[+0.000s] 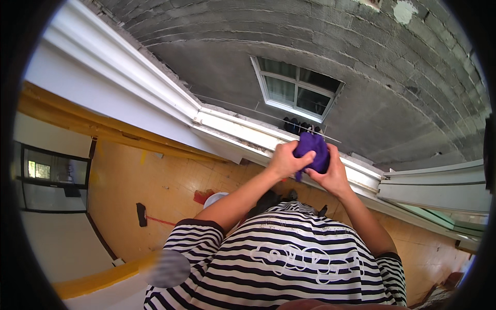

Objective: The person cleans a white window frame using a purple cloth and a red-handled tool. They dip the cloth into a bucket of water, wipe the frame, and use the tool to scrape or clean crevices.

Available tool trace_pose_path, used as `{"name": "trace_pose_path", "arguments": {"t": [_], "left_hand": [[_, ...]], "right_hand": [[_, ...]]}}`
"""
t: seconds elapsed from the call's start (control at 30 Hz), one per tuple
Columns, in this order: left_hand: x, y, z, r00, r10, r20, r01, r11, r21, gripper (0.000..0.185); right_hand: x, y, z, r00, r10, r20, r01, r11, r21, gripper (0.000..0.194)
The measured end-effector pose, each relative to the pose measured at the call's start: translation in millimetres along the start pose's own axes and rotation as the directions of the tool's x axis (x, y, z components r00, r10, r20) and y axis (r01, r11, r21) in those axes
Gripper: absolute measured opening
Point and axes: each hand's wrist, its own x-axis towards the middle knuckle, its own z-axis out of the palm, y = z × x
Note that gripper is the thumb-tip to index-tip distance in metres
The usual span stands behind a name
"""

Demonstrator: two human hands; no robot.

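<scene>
A bunched purple cloth [314,149] is held between both hands, over the white frame of a window or doorway. My left hand [290,159] grips its left side, with the thumb laid across the front of the fabric. On the other side my right hand [334,170] clasps it, thumb near the lower edge. A loose end of the cloth dangles below the hands. Directly beneath runs the white frame track [240,130], its grooves stained with dirt.
Beyond the frame stands a grey block wall [217,73] with a white-framed window [296,87]. Several dark items [300,126] hang by a thin line just past the cloth. A mop or broom [142,215] and a pale bucket [215,198] are on the tan floor. An open sash [434,190] juts at right.
</scene>
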Motion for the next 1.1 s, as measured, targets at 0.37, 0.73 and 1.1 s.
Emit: {"name": "trace_pose_path", "arguments": {"t": [0.37,0.73,1.1], "left_hand": [[-72.5,-20.1,-133.5,0.895,-0.242,0.375,0.443,0.581,-0.682,0.053],[-146.5,-71.7,-265.0,0.881,-0.468,-0.06,0.382,0.782,-0.493,0.022],[-103.5,-37.1,-311.9,0.708,0.705,0.042,-0.327,0.38,-0.865,0.027]], "right_hand": [[8.0,-36.8,24.3,0.727,-0.044,0.685,-0.445,0.73,0.519,0.04],[38.4,-53.2,114.3,0.516,0.051,0.855,-0.521,0.811,0.266,0.037],[35.2,-61.7,95.7,0.553,-0.033,0.832,-0.559,0.726,0.4,0.029]]}}
